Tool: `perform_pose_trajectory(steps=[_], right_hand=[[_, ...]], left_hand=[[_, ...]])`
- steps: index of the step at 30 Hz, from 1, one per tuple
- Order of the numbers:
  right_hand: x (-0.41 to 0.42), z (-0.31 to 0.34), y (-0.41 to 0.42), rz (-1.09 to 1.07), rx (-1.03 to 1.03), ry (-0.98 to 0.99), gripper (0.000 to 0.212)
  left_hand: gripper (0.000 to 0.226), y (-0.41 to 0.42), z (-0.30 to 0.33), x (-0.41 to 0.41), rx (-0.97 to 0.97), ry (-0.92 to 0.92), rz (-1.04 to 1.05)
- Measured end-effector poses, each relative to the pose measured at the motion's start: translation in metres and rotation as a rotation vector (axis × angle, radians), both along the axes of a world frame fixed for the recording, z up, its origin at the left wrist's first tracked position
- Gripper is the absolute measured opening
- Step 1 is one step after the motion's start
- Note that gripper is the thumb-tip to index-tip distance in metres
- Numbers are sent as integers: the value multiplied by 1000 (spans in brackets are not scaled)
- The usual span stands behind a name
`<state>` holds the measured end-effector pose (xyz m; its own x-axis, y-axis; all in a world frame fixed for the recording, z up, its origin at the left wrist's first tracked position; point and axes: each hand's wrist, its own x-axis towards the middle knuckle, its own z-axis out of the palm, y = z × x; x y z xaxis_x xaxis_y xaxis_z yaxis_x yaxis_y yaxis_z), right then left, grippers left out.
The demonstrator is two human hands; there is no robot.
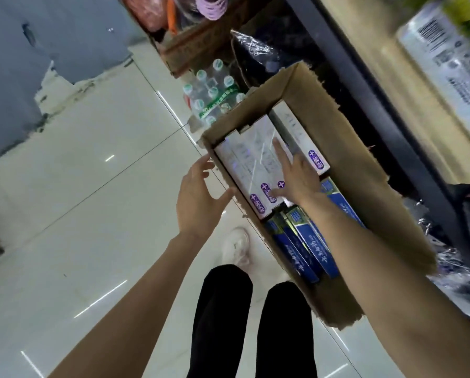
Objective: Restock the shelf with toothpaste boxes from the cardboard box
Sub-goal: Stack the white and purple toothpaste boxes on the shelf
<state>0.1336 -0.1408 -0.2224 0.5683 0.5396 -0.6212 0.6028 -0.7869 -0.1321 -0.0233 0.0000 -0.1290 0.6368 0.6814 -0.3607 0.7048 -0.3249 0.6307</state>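
Toothpaste boxes (258, 162): four white, four blue, in cardboard box (370, 170).

Both bare forearms extend forward and downward from the bottom edge of the view. The left hand (198, 197) is held with the palm turned inward toward the right, fingers straight and slightly spread, thumb extended to the right. It holds nothing. The right hand (296, 175) reaches further forward, palm down, fingers splayed and straight, index finger pointing ahead, thumb extended to the left. Both legs wear black trousers; one white shoe is visible.
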Motion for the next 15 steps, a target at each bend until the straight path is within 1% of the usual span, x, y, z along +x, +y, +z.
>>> perform_pose_trajectory(steps=[2, 4, 6, 8, 9, 10, 11, 13, 14, 15], right_hand=[[6, 4, 0, -15, 41, 46, 127], [13, 17, -2, -73, 70, 107, 121], [18, 37, -7, -215, 137, 176, 115], [15, 68, -15, -409, 301, 298, 108], [11, 89, -20, -502, 396, 368, 105], [4, 112, -26, -585, 480, 435, 102], [-5, 138, -31, -658, 542, 495, 101], [-27, 191, -41, -750, 620, 564, 103], [-39, 215, -46, -764, 661, 567, 104], [-50, 240, -51, -775, 703, 564, 107]], left_hand=[[73, 1, -2, 0, -13, -12, 8], [70, 2, -2, 0, 1, 8, -5], [63, 1, 5, 3, 50, 16, 1], [55, -4, 23, 7, 30, -31, 60], [53, -8, 38, 11, -42, -51, 87], [52, -13, 53, 15, -178, -58, 109], [55, -19, 68, 21, -380, -51, 127], [70, -35, 107, 32, -833, -40, 151], [76, -44, 125, 35, -963, -59, 130], [76, -53, 143, 36, -1014, -96, 106]])
